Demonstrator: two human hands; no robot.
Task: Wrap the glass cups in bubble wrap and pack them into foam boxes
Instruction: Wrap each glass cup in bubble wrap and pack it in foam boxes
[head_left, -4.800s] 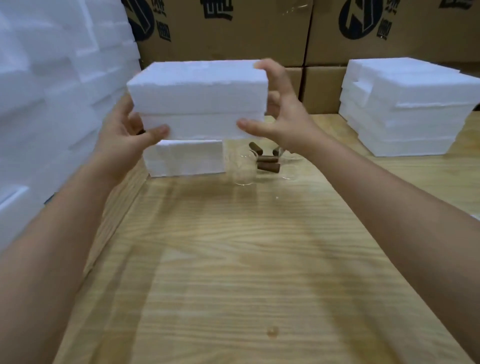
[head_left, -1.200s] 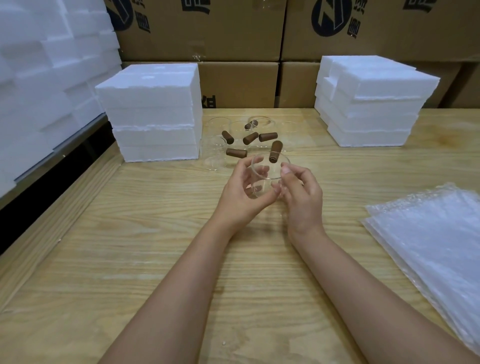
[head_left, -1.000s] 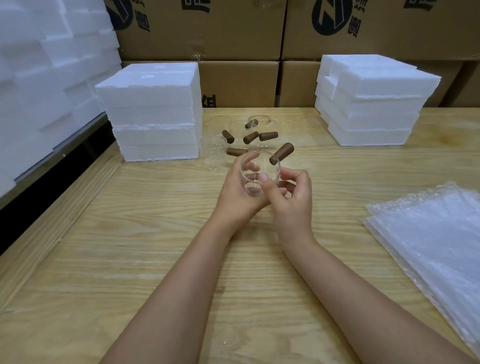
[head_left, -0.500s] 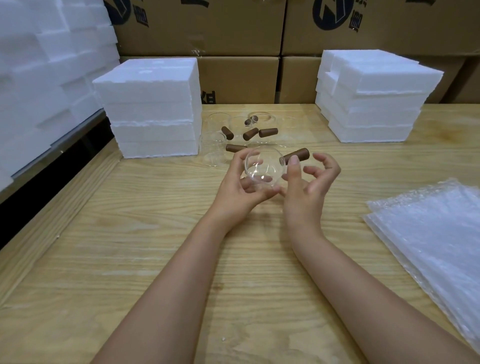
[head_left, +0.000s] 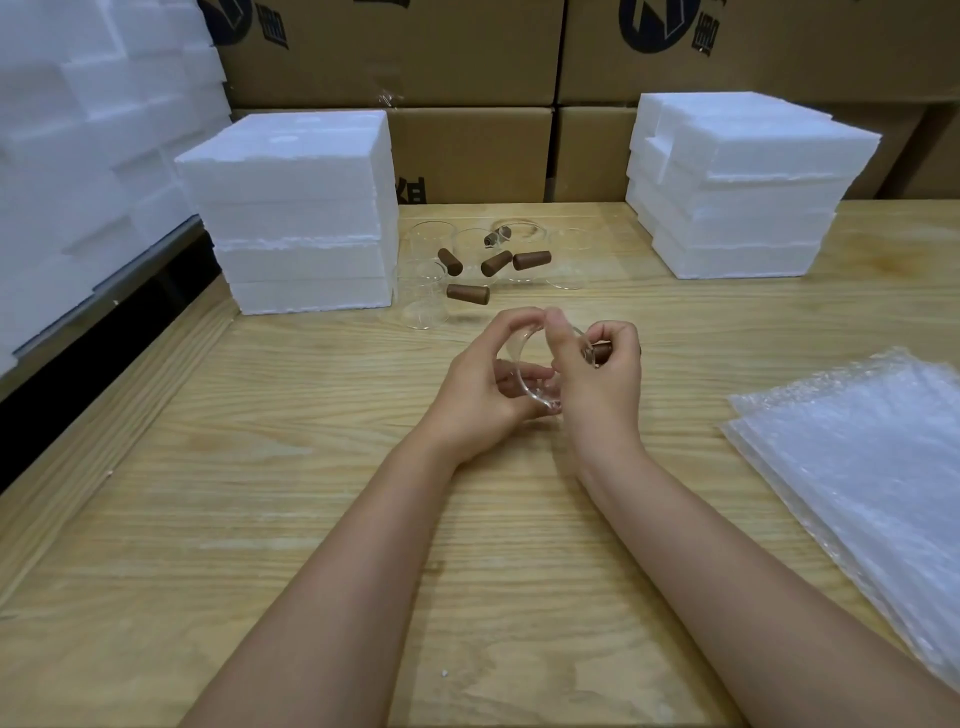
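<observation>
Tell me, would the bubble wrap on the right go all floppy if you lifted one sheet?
Probably floppy: the bubble wrap sheets are thin, see-through film lying flat on the table. Likely very light, being mostly air pockets. A lifted sheet might drag the one beneath, since they lie stacked and slightly fanned.

Head cam, looks fwd/down at table (head_left: 260, 519), close.
</observation>
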